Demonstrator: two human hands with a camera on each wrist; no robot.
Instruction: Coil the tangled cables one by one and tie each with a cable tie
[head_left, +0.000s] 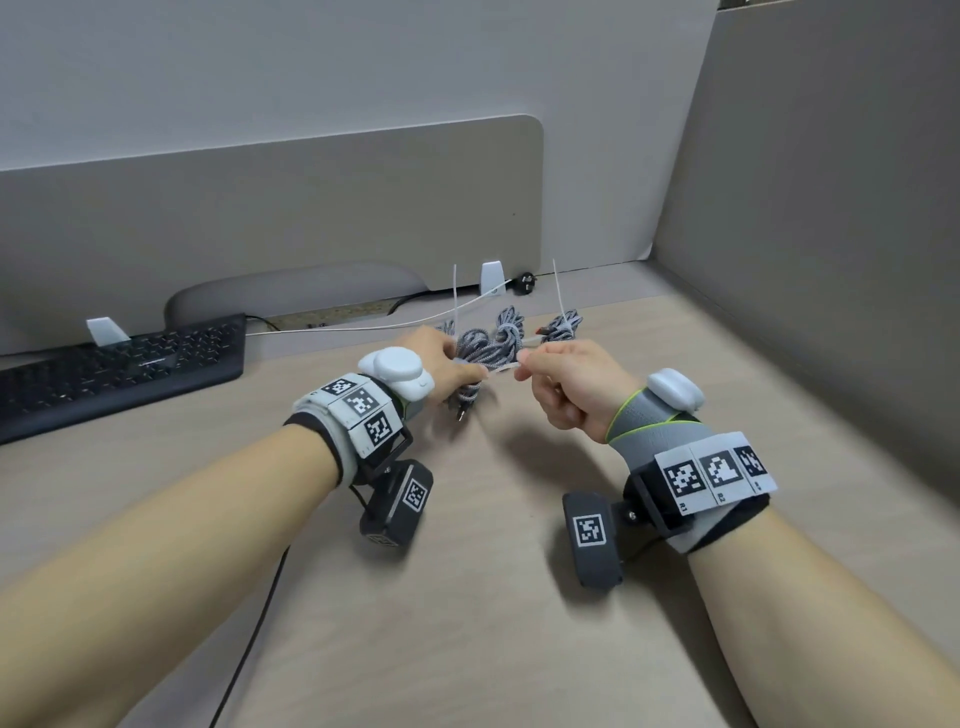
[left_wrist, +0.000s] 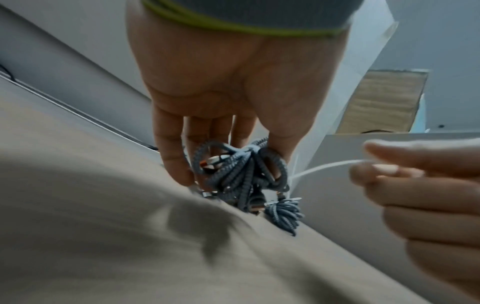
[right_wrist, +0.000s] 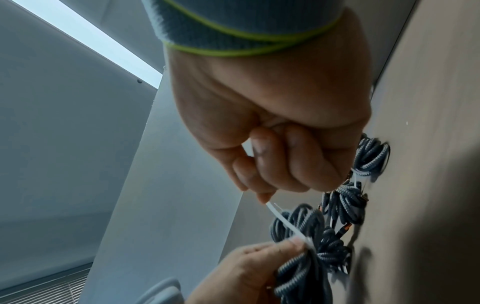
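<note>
My left hand (head_left: 453, 364) grips a coil of grey braided cable (head_left: 480, 353) just above the desk. A white cable tie (head_left: 501, 368) is wrapped round that coil, and my right hand (head_left: 531, 365) pinches its tail between thumb and forefinger, level with the coil. In the left wrist view the fingers (left_wrist: 171, 156) curl round the coil (left_wrist: 233, 170) and the tie (left_wrist: 324, 167) runs out to the right hand (left_wrist: 405, 176). In the right wrist view the tie (right_wrist: 281, 223) stretches from my fist down to the coil (right_wrist: 309, 251). Two tied coils (head_left: 510, 323) (head_left: 563, 325) lie behind, tie tails standing up.
A black keyboard (head_left: 119, 369) sits at the left on the beige desk (head_left: 493, 597). A thin white cable (head_left: 363, 327) and a black plug (head_left: 527, 283) lie along the back divider (head_left: 260, 218). A grey side panel (head_left: 805, 234) closes the right.
</note>
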